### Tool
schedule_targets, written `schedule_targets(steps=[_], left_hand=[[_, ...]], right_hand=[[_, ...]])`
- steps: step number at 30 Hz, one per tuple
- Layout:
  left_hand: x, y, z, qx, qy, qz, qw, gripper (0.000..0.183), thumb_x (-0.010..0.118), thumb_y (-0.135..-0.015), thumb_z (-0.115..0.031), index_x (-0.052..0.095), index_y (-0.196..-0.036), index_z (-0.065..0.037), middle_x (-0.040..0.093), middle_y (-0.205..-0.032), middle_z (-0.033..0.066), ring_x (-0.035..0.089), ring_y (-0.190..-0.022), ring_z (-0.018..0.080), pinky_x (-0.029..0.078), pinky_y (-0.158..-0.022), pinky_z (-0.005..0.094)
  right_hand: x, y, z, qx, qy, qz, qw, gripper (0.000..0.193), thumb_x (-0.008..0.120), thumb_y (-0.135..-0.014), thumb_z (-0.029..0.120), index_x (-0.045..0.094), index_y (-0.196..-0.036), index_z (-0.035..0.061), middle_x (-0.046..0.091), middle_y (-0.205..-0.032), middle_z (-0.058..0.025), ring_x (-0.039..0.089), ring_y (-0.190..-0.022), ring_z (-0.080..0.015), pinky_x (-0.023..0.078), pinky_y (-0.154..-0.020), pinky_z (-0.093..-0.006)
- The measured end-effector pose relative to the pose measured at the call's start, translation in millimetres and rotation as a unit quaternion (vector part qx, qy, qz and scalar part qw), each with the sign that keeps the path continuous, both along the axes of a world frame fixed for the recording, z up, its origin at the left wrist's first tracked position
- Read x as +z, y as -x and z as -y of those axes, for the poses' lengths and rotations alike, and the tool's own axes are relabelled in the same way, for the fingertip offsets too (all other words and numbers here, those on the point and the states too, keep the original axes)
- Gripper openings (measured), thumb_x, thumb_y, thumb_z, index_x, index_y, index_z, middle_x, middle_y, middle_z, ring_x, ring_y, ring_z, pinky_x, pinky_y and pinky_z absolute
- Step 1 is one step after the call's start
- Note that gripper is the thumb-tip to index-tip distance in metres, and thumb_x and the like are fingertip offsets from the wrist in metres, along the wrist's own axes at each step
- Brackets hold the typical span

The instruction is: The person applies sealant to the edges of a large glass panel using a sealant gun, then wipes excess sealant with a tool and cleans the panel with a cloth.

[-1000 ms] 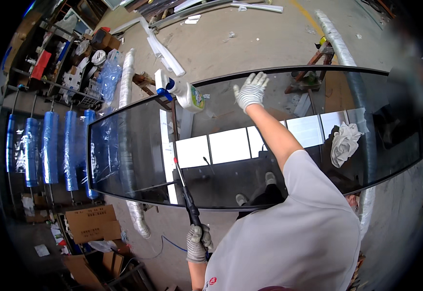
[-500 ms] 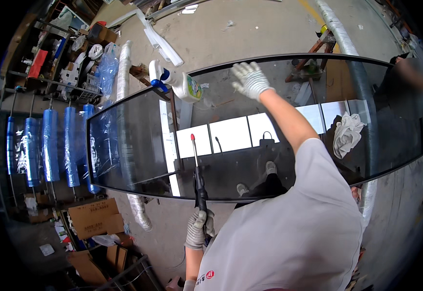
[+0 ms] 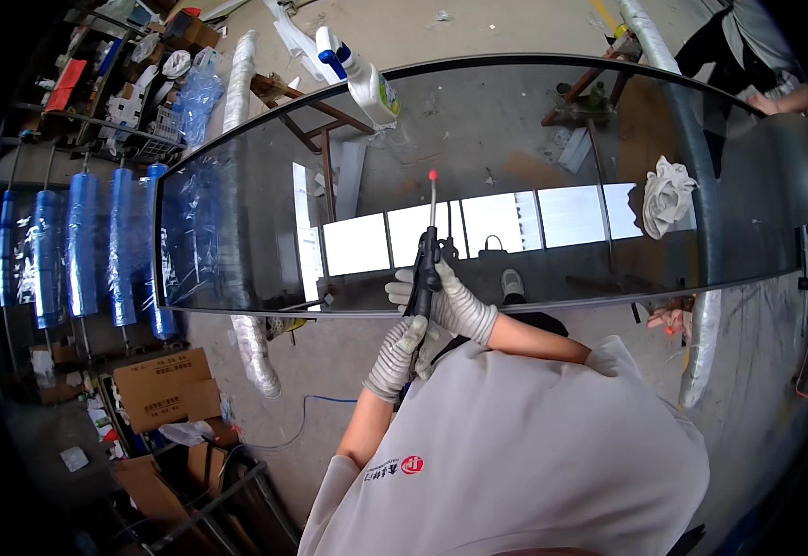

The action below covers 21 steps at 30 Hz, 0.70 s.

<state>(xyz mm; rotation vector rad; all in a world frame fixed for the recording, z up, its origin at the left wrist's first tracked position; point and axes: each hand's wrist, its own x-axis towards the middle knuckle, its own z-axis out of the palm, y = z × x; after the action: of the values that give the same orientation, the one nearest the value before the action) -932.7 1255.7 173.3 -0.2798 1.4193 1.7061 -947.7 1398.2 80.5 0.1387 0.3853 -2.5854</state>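
My left hand (image 3: 396, 358), in a pale striped work glove, is closed round the lower handle of a black air blow gun (image 3: 428, 264). Its thin metal nozzle points away from me and ends in a red tip. My right hand (image 3: 462, 309), gloved alike, is at the gun's upper body, with its thumb on the right side and its fingers stretched out behind it to the left. Whether its palm presses on the gun is hidden. Beneath the nozzle lies a long dark glass panel (image 3: 478, 167) with a black frame, reflecting bright windows.
A white spray bottle (image 3: 372, 93) with a blue trigger stands at the panel's far edge. A crumpled white cloth (image 3: 669, 196) lies on its right part. Wrapped support bars (image 3: 254, 357) run under the panel. Blue film rolls (image 3: 82, 250) hang at left; another person (image 3: 761, 56) is far right.
My right hand has come back from over the far part of the glass to the air blow gun. My left hand has raised the gun forward and right. The view has shifted.
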Motion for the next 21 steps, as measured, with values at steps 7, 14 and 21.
schedule_targets(steps=[7, 14, 21], left_hand=[[-17.4, -26.7, 43.8, -0.086, -0.05, 0.057, 0.993, 0.047, 0.052, -0.088, -0.052, 0.056, -0.078, -0.007, 0.042, -0.047, -0.0008, 0.035, -0.037, 0.0082, 0.027, -0.036, 0.0207], [-0.8, -36.5, 54.1, -0.034, -0.034, 0.016, 0.999, 0.06, 0.057, -0.085, -0.05, 0.039, -0.126, -0.01, 0.054, -0.073, -0.0014, 0.044, -0.046, 0.0051, 0.035, -0.039, 0.0168], [-4.3, -30.0, 60.6, -0.095, -0.036, -0.016, 0.995, 0.056, 0.054, -0.087, -0.046, 0.045, -0.127, -0.007, 0.057, -0.079, 0.0, 0.051, -0.056, 0.0058, 0.04, -0.046, 0.0192]], right_hand=[[22.9, -69.0, 28.9, -0.027, -0.01, 0.076, 0.997, 0.07, 0.065, -0.078, 0.051, 0.039, -0.129, 0.0099, 0.047, -0.127, -0.0109, 0.05, -0.112, -0.019, 0.04, -0.097, -0.0318], [29.1, -73.5, 62.3, 0.018, -0.27, 0.037, 0.962, 0.028, 0.064, -0.084, 0.038, 0.055, -0.089, 0.0111, 0.054, -0.066, 0.0025, 0.045, -0.045, -0.0057, 0.034, -0.042, -0.0185], [37.3, -67.5, 70.3, -0.057, -0.234, 0.134, 0.961, 0.04, 0.062, -0.082, 0.05, 0.055, -0.085, 0.0107, 0.054, -0.067, -0.0007, 0.049, -0.054, -0.0086, 0.04, -0.047, -0.0234]])
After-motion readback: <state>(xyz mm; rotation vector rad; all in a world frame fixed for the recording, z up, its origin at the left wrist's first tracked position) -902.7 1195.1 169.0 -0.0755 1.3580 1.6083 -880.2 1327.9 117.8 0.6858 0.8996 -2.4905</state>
